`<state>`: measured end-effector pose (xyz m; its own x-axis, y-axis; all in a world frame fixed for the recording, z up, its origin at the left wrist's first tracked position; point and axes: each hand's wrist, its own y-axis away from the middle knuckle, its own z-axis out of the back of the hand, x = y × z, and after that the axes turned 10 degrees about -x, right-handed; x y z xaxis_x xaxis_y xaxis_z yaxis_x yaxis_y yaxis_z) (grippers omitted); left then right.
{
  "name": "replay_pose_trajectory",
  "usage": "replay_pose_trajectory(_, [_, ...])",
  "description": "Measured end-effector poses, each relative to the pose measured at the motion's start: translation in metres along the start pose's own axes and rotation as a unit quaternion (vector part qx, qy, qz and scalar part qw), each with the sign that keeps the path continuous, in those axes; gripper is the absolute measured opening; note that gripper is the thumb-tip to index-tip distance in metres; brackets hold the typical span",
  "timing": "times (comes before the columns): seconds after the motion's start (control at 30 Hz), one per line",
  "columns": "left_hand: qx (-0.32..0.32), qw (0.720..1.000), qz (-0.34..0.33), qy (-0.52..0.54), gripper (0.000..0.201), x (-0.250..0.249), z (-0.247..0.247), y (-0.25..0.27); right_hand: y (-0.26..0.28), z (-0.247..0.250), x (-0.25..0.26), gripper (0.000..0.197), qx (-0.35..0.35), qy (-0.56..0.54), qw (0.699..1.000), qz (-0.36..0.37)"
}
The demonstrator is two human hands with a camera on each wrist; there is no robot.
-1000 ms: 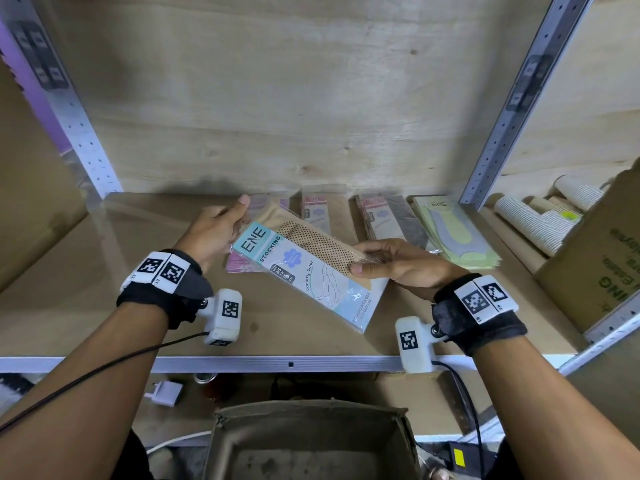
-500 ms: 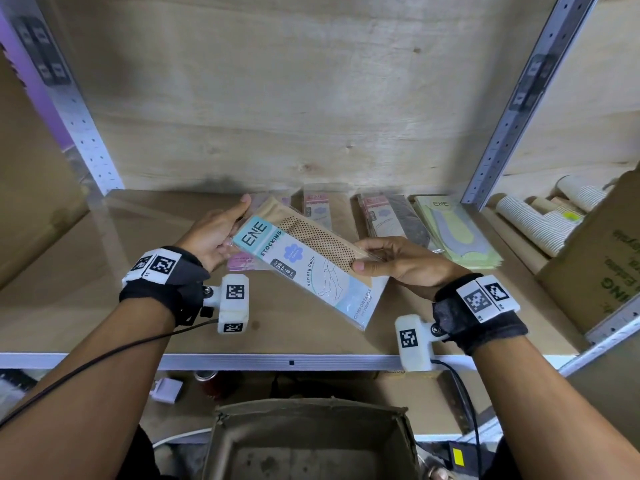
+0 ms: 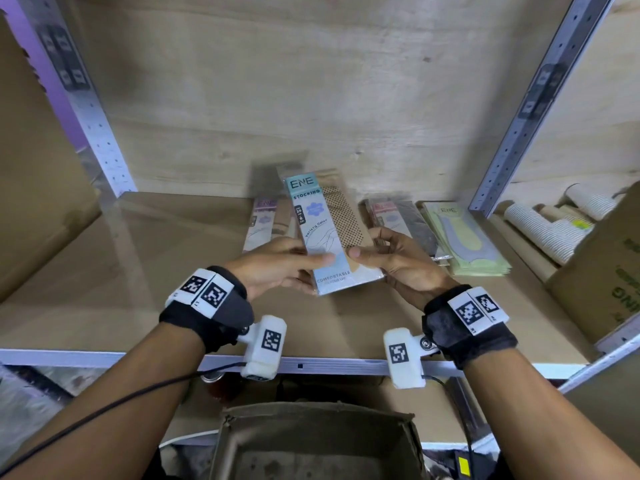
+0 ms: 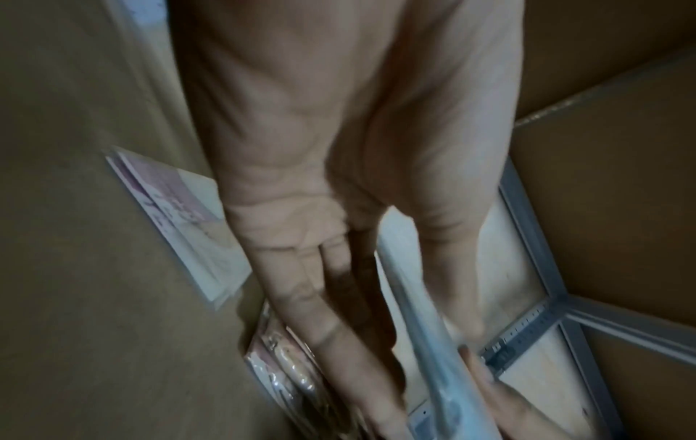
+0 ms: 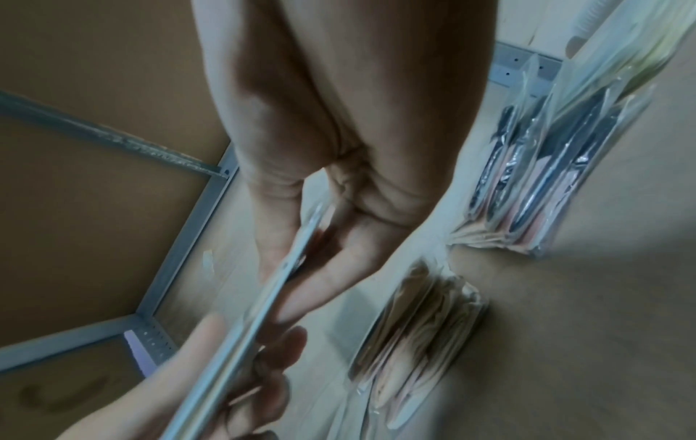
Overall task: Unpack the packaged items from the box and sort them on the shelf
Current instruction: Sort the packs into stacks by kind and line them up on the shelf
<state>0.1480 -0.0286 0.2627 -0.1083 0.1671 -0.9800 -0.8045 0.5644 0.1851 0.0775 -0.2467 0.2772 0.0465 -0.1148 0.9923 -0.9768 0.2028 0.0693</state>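
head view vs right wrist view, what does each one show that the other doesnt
Only the head view shows the printed front of the blue stocking pack, the open cardboard box below the shelf, the rolled paper cups at far right and both wrist bands.

Only the right wrist view shows that pack edge-on as a thin sliver, and the side edges of the stacked packs on the shelf.

Both show the left hand and the right hand pinching the pack, above the shelf board.
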Motion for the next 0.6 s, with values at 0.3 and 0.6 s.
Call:
replay_pose_trajectory(0.3, [-0.006, 1.000, 0.008, 0.005, 0.019, 0.001, 0.018, 0.005, 0.001, 0.008, -0.002, 0.038, 0.026, 0.057, 0.997, -0.043])
replay_pose_trajectory(0.6, [-0.153, 0.988, -0.017, -0.005, 0.030, -0.003, 0.042, 0.001, -0.004, -0.010, 0.012, 0.019, 0.023, 0.081, 0.995, -0.048])
